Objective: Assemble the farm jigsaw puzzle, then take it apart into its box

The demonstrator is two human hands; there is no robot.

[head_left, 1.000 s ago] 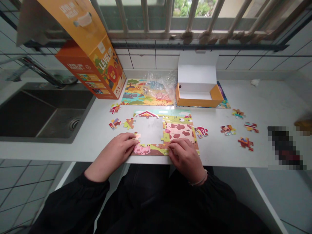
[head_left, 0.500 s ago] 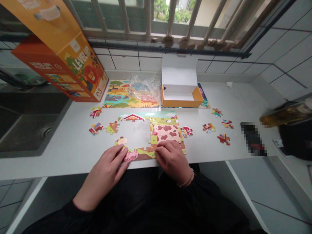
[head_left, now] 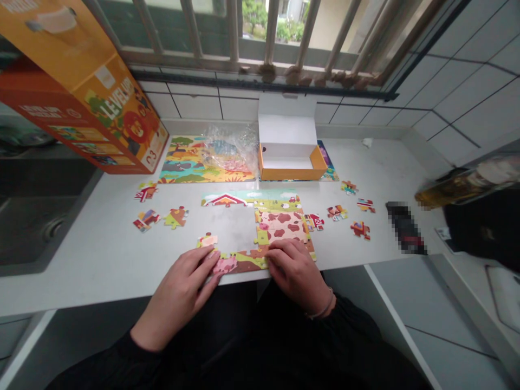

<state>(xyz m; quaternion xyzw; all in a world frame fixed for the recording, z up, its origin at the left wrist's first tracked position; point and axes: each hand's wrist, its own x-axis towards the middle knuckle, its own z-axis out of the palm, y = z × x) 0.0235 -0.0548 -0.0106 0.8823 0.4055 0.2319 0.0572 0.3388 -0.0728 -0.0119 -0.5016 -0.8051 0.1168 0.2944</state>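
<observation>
A partly joined farm jigsaw (head_left: pixel 280 225) lies near the front edge of the white counter (head_left: pixel 101 254), with a red barn strip along its top and a spotted cow at the right. My left hand (head_left: pixel 182 287) rests flat, fingers stretched onto the pink pig piece (head_left: pixel 226 264) at the bottom left. My right hand (head_left: pixel 294 271) presses with curled fingers on the bottom row beside it. A loose piece (head_left: pixel 207 240) lies just above my left fingertips.
Loose pieces lie at the left (head_left: pixel 175 216) and right (head_left: pixel 361 229). Behind are a finished puzzle (head_left: pixel 190 162) under plastic wrap, an open small box (head_left: pixel 290 154) and a big orange puzzle box (head_left: pixel 93 103). A sink (head_left: pixel 28 216) is at left, a bottle (head_left: pixel 463 187) at right.
The camera has swung to the right and tilted, so the sink slid out of view. My left hand slipped from the loose piece down onto the pig piece; my right hand stayed put.
</observation>
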